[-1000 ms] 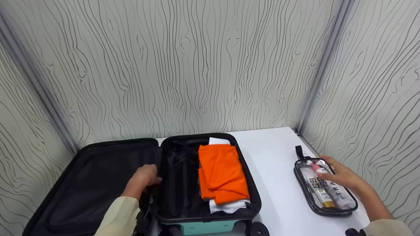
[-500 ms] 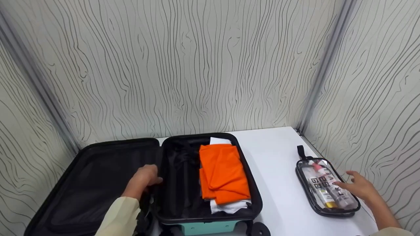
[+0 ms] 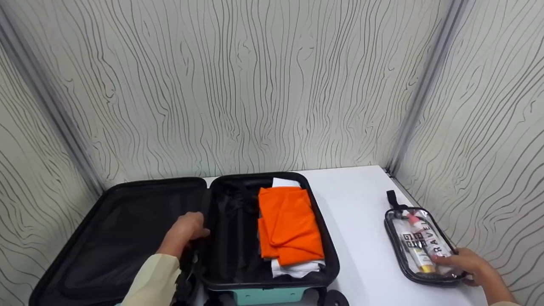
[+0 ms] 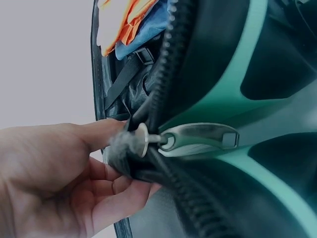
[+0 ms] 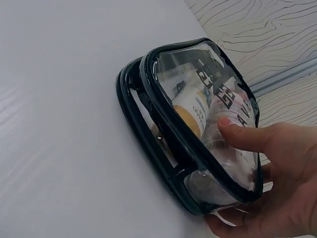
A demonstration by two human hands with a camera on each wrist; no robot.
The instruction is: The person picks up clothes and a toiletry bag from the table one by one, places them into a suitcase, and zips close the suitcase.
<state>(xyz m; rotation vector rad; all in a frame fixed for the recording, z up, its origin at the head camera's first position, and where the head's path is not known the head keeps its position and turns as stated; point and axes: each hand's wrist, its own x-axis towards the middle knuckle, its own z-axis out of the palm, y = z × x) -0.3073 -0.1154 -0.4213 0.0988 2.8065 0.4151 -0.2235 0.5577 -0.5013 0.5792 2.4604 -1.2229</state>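
Observation:
An open suitcase (image 3: 263, 285) with a black lining and a mint-green shell lies flat, its lid half (image 3: 123, 242) folded out to the left. My left hand (image 3: 187, 229) is at the hinge between the halves; in the left wrist view its thumb and fingers pinch the black zipper edge (image 4: 171, 74) beside a metal zipper pull (image 4: 203, 136). On the right, my right hand (image 3: 469, 263) grips the near right corner of a clear toiletry bag (image 3: 418, 238) with black trim, thumb on top and fingers around the side and underneath. Tubes and bottles (image 5: 195, 111) show inside.
A folded orange garment (image 3: 289, 225) lies over white cloth (image 3: 295, 269) in the suitcase's right half. Black straps (image 4: 124, 82) cross the lining. The white table (image 3: 357, 238) stretches between suitcase and bag. Patterned panels (image 3: 263, 85) enclose the back and sides.
My right hand released the bag's far right side, drew back toward me, and now holds its near right corner. The left hand has stayed in place.

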